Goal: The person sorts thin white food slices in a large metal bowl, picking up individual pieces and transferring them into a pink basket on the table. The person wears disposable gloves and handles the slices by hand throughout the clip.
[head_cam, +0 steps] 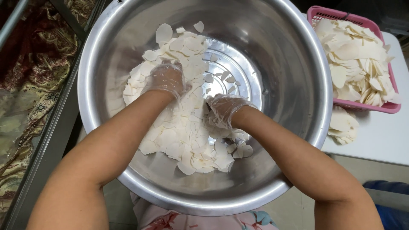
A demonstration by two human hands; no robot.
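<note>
Head view: large round steel bowl (298, 64) is set beside white table (379, 136); gloved left hand (165, 79) and right hand (223, 110) are buried in pale thin slices (183, 127), grips obscured; pink plastic basket (362, 105) is cropped.

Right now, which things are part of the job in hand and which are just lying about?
In hand:
- left hand, gloved, on the white slices
- right hand, gloved, in the same slices
- steel bowl holding them

Lying about:
- pink basket heaped with more slices
- small slice pile on the white table
- patterned cloth at left
</note>
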